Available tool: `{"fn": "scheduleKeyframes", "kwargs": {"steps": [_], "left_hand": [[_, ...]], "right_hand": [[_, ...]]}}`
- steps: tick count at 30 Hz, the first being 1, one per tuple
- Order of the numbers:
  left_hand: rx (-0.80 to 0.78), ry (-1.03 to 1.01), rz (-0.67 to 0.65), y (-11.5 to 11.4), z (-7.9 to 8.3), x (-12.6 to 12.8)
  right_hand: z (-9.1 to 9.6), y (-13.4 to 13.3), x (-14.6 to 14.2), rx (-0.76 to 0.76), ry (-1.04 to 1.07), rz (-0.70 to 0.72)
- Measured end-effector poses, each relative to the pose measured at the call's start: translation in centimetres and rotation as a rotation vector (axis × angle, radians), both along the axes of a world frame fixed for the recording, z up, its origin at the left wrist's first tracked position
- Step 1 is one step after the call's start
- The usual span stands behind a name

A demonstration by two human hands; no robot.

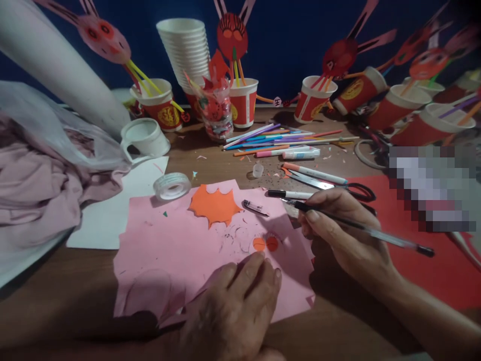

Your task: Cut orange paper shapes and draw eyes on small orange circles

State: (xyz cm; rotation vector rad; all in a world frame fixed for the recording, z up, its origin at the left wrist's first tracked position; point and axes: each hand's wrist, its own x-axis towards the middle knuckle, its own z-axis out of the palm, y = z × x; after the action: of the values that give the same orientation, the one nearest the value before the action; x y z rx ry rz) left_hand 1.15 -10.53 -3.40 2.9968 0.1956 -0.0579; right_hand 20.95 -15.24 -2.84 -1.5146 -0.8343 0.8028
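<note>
My left hand [236, 306] lies on the pink paper [150, 235] with fingers stretched out, the tips just below two small orange paper circles [259, 244] with dark lines drawn on and around them. Faint pencil or pen marks show beside the circles. My right hand [338, 225] grips a clear-barrelled black pen [398, 240], raised above the paper's right side with its tip pointing left. A dark pen cap [256, 207] rests near the pen tip. Above the marks lies a spiky orange paper cut-out [214, 205].
Tape roll [172, 186], scissors [311, 179], markers [300, 153] and a pile of coloured sticks [270, 138] surround the paper. Behind stand red paper cups [244, 105] with stick puppets, and stacked white cups [184, 45]. Red paper [421, 271] lies right, cloth [37, 175] left.
</note>
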Motion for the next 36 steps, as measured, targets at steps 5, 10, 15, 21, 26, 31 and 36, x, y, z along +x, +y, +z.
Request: {"fn": "scheduleKeyframes", "kwargs": {"steps": [5, 10, 15, 21, 26, 31, 36], "left_hand": [[0.04, 0.005, -0.009, -0.1, -0.2, 0.1], [0.118, -0.099, -0.063, 0.1, -1.7, -0.3], [0.209, -0.168, -0.066, 0.1, -1.8, -0.6], [0.29, -0.275, 0.016, -0.1, -1.8, -0.4], [0.35, -0.384, 0.033, 0.0, -2.9, -0.1], [0.344, -0.585, 0.061, 0.2, -4.5, 0.3], [0.337, -0.592, 0.05, 0.3, -4.9, 0.3]], "right_hand": [[-0.1, 0.0, 0.0, -0.019, -0.027, 0.033], [-0.2, 0.1, 0.1, 0.047, -0.042, -0.005], [-0.1, 0.1, 0.2, 0.043, -0.031, -0.013], [0.3, 0.4, 0.0, 0.047, -0.025, 0.011], [-0.4, 0.1, 0.2, 0.042, -0.002, 0.032], [-0.8, 0.0, 0.1, 0.053, -0.05, 0.045], [-0.7, 0.1, -0.1, 0.101, -0.164, 0.029]]}}
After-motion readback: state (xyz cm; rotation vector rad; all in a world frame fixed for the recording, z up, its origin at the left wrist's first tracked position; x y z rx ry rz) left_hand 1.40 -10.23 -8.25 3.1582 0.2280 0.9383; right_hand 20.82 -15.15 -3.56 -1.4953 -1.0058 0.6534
